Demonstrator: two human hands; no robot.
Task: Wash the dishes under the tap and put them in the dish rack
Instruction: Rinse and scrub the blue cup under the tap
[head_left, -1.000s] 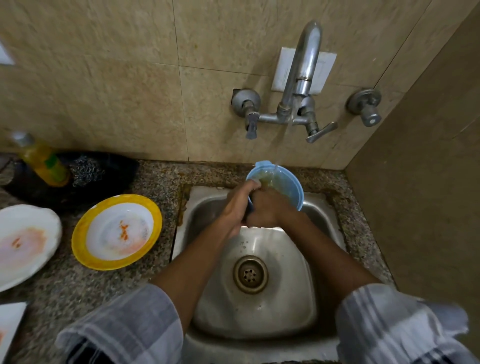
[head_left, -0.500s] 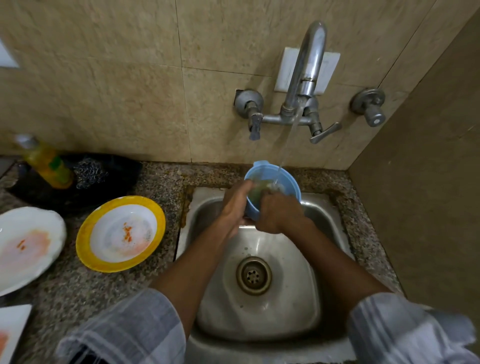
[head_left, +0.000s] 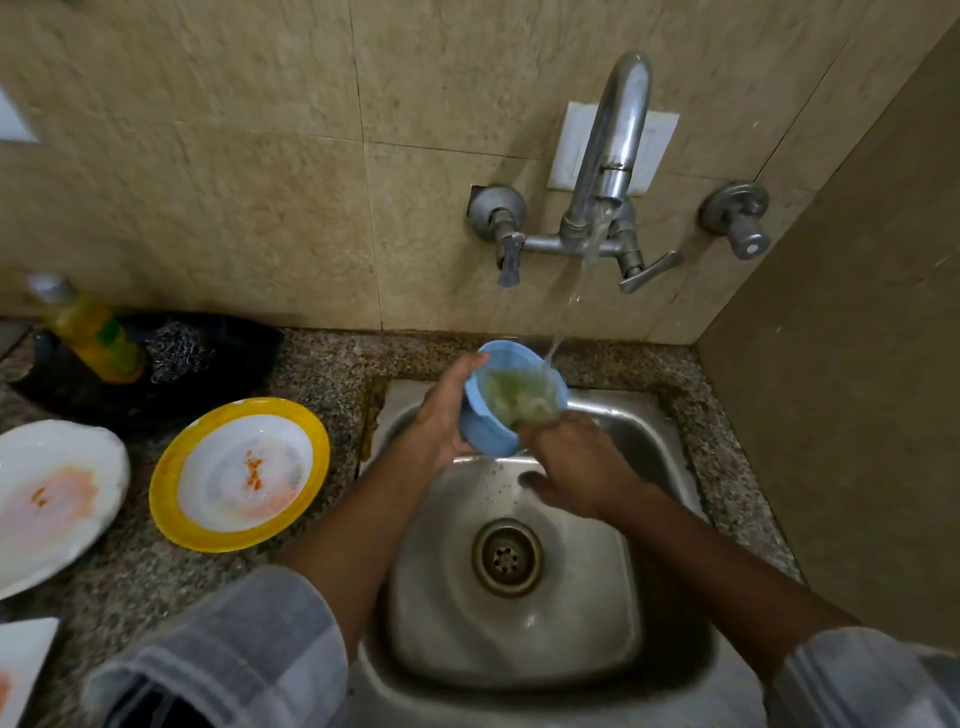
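- my left hand (head_left: 441, 415) grips the blue bowl (head_left: 491, 431) from its left side; the thumb lies over the rim and the palm is against the outer wall.
- the bowl is tilted, its opening turned toward me and to the right, and it is held over the back part of the sink (head_left: 597, 639).
- my right hand (head_left: 576, 462) is at the near rim of the bowl, its fingertips at the inside; the fingers are hidden from me, so i cannot tell if they are curled or straight.
- inside the bowl there is something greenish and wet, blurred, i cannot say what it is.
- a thin stream of water (head_left: 576, 291) falls from the tap (head_left: 613, 156) and meets the bowl at its far right rim.
- the tap is fixed on the tiled wall, with a lever handle (head_left: 649, 270) at its right and a knob (head_left: 509, 254) at its left.
- in the bottom of the sink, near my forearms, is the round drain (head_left: 506, 557).
- on the stone counter (head_left: 332, 374) left of the sink lies a plate with a yellow border (head_left: 239, 473), with orange stains in the middle.
- further left is a white plate (head_left: 52, 499), also stained orange.
- behind them, near the wall, stands a yellow bottle (head_left: 88, 332), and just beside it a metal scrubber (head_left: 179, 348) on a dark thing.
- my two sleeves (head_left: 234, 654) are grey, striped.
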